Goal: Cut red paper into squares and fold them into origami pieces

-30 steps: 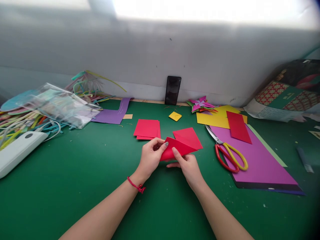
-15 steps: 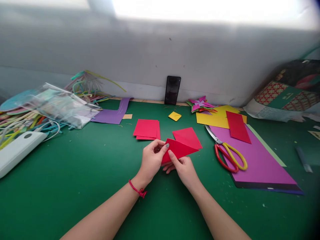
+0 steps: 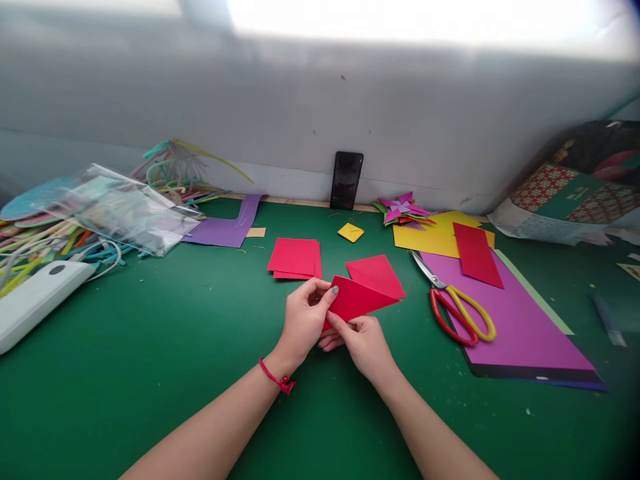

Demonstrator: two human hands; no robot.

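Observation:
A folded piece of red paper [image 3: 361, 300], pointed toward the right, is held up between both hands over the table. My left hand [image 3: 306, 319] pinches its left end, thumb on top and fingers behind. At its lower left edge, my right hand [image 3: 363, 340] presses with the thumb, the other fingers curled underneath. Behind it lies another folded red paper [image 3: 380, 272]. A small stack of red paper squares [image 3: 294, 257] rests just beyond my left hand.
Scissors [image 3: 455, 303] lie on purple sheets [image 3: 525, 327] to the right. A black phone [image 3: 346, 180] leans on the wall behind a small yellow folded paper [image 3: 351, 232]. Folded paper stars [image 3: 400, 207] sit near yellow paper [image 3: 425, 240]. Leftward are a plastic bag [image 3: 143, 210] and a white device [image 3: 43, 297].
My right thumb has slid left and down along the lower edge of the folded red paper. My left hand keeps its pinch.

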